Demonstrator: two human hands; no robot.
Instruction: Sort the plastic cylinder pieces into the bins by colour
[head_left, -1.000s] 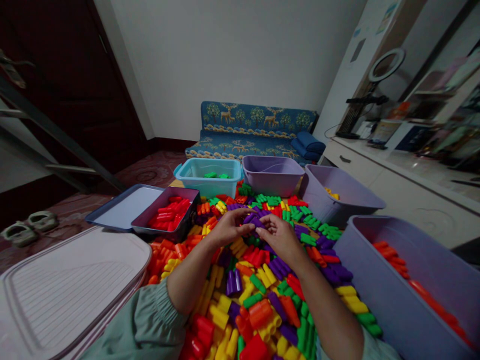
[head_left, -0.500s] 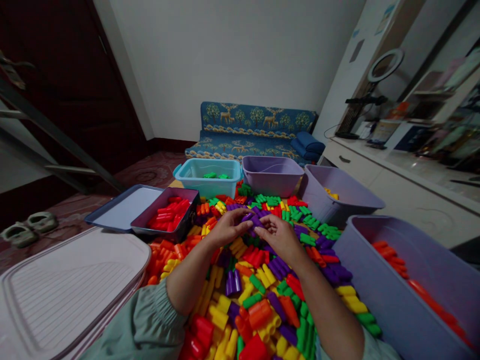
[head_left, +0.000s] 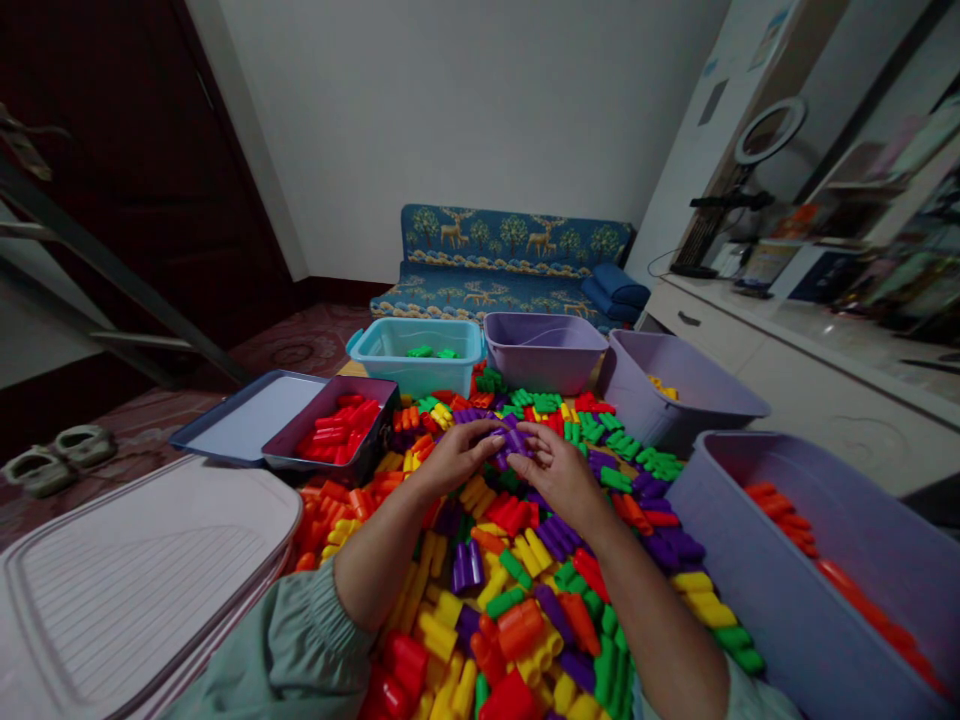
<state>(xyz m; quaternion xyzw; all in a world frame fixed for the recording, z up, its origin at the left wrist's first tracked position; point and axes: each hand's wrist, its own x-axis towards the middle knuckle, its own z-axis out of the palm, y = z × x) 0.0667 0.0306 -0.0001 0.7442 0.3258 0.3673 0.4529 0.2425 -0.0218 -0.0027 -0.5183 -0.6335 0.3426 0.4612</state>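
Between both hands, above the middle of a big heap of coloured plastic pieces (head_left: pixel 517 630), is a purple piece (head_left: pixel 513 440). My left hand (head_left: pixel 463 455) grips it from the left with thumb and fingers. From the right, my right hand (head_left: pixel 553 463) holds the same piece, its fingers curled round it. Red, orange, yellow, green and purple pieces lie loose below and around both hands. The fingertips partly cover the purple piece.
A blue tub (head_left: pixel 418 378) with green pieces and a purple tub (head_left: pixel 546 372) stand behind the heap. Right are a tub (head_left: pixel 637 390) with yellow pieces and one (head_left: pixel 832 620) with orange pieces. A box (head_left: pixel 379 420) of red pieces and pale lids (head_left: pixel 150 570) are left.
The purple piece has turned slightly between my fingers and sits a little more upright. Both hands have stayed in nearly the same place.
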